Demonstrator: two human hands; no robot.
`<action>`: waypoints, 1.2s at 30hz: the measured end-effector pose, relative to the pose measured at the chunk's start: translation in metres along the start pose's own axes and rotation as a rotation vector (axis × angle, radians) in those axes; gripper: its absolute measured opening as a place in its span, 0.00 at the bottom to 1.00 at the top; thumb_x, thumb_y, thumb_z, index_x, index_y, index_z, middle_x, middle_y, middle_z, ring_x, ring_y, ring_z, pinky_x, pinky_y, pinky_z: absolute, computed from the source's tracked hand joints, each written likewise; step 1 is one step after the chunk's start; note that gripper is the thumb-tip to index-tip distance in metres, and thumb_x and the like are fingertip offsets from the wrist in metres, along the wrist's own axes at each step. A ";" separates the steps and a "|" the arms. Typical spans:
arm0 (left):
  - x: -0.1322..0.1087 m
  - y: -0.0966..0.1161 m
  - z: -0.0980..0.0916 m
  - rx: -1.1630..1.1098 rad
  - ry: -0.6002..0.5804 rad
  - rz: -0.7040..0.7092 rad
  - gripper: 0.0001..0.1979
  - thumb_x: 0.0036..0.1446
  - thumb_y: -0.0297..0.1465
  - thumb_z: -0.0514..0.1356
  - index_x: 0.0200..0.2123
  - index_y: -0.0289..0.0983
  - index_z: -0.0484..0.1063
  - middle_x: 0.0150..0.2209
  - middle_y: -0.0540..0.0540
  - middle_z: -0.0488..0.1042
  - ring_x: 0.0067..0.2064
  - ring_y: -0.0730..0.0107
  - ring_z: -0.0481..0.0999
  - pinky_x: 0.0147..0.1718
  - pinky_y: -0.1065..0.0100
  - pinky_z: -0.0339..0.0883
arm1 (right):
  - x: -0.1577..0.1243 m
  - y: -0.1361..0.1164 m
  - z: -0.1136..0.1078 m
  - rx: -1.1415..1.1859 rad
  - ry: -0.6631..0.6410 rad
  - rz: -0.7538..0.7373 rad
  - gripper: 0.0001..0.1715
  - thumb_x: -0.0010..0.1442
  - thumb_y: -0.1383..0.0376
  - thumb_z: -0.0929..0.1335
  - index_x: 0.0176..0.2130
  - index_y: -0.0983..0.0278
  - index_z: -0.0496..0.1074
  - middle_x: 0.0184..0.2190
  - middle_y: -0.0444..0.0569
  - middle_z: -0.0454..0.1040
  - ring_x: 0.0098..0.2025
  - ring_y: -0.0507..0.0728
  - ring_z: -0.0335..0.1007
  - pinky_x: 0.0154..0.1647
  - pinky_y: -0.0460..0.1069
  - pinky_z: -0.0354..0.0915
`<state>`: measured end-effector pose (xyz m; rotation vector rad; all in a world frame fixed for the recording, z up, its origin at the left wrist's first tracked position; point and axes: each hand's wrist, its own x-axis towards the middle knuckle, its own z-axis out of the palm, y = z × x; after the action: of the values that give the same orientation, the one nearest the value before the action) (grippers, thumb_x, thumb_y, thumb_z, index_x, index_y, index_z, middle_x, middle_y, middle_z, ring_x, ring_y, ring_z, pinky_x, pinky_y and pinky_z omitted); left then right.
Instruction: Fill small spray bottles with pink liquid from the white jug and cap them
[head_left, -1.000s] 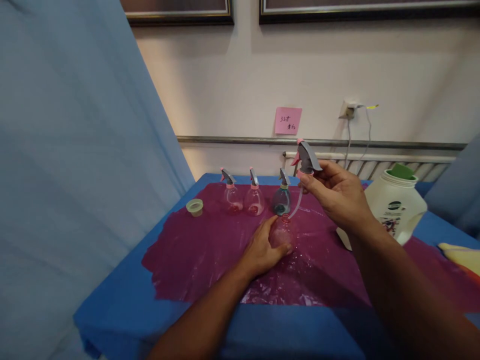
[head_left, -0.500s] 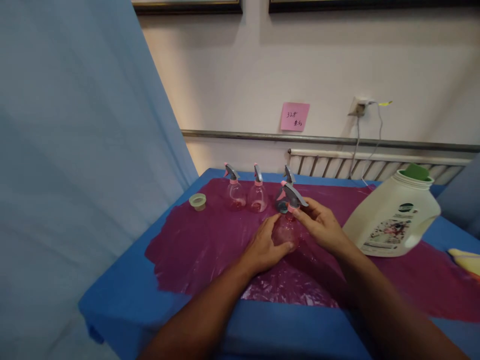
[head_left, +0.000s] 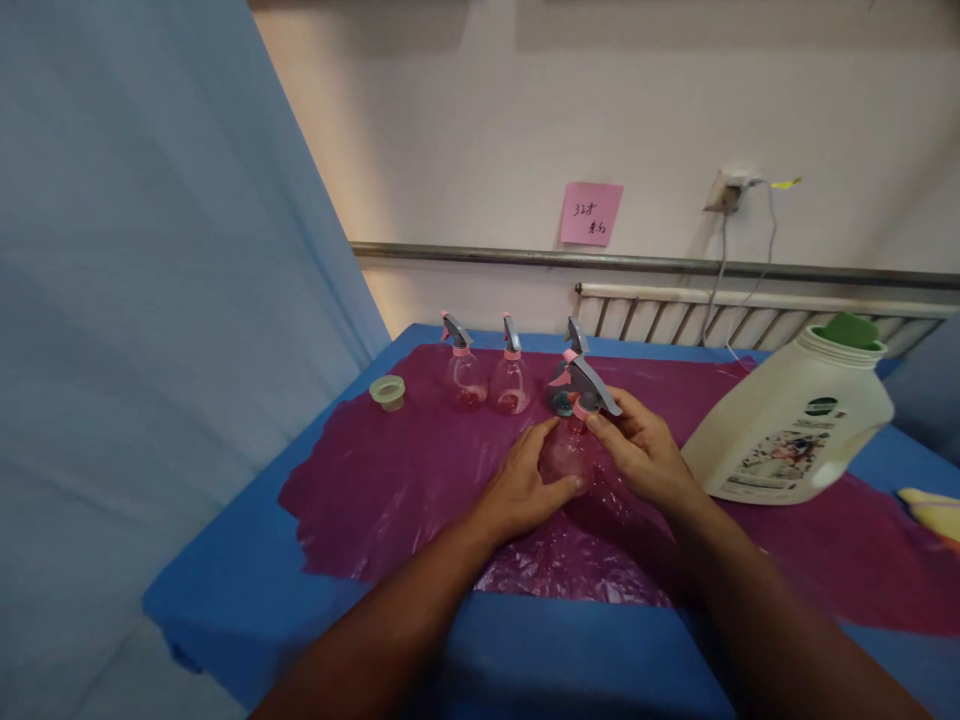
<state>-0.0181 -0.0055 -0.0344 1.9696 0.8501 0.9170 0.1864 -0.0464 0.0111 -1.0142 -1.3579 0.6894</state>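
Left hand [head_left: 521, 490] on clear bottle [head_left: 564, 458], right hand [head_left: 643, 448] on spray head [head_left: 591, 382]

The left hand curls, half closed, round the bottle, which stands on the purple sheet [head_left: 397, 490] between both hands; the right pinches the spray head at its neck. A pink note [head_left: 592, 214] reads "32" with unclear characters; the white jug's [head_left: 855, 395] label [head_left: 784, 455] is too small to read.

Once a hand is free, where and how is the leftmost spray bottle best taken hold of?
Best by its round body, likely from the left, below the spray head, which points that way. The bottle stands upright, its body swelling below the narrow collar, and the next bottle sits close on its right.
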 end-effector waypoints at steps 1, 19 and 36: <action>0.000 0.000 0.000 -0.009 -0.001 0.002 0.45 0.61 0.38 0.76 0.78 0.45 0.65 0.77 0.37 0.71 0.77 0.41 0.72 0.79 0.38 0.64 | -0.001 0.001 0.000 0.004 -0.012 0.008 0.25 0.73 0.46 0.76 0.60 0.57 0.81 0.60 0.54 0.86 0.61 0.63 0.84 0.66 0.59 0.77; -0.002 0.006 -0.002 0.037 -0.016 0.019 0.49 0.62 0.37 0.76 0.81 0.46 0.61 0.80 0.38 0.67 0.80 0.42 0.68 0.81 0.39 0.60 | -0.005 0.010 -0.008 -0.178 -0.113 -0.020 0.27 0.78 0.47 0.72 0.66 0.57 0.82 0.62 0.53 0.86 0.62 0.65 0.83 0.69 0.61 0.73; -0.002 0.004 -0.003 0.124 -0.016 0.309 0.48 0.70 0.32 0.70 0.86 0.54 0.52 0.78 0.40 0.69 0.78 0.45 0.71 0.78 0.41 0.67 | -0.004 0.021 0.013 -0.067 0.188 0.048 0.21 0.59 0.51 0.84 0.42 0.59 0.79 0.43 0.48 0.87 0.45 0.61 0.84 0.54 0.57 0.76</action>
<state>-0.0210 -0.0080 -0.0308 2.2544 0.6152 1.0420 0.1767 -0.0383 -0.0100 -1.1399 -1.2024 0.5718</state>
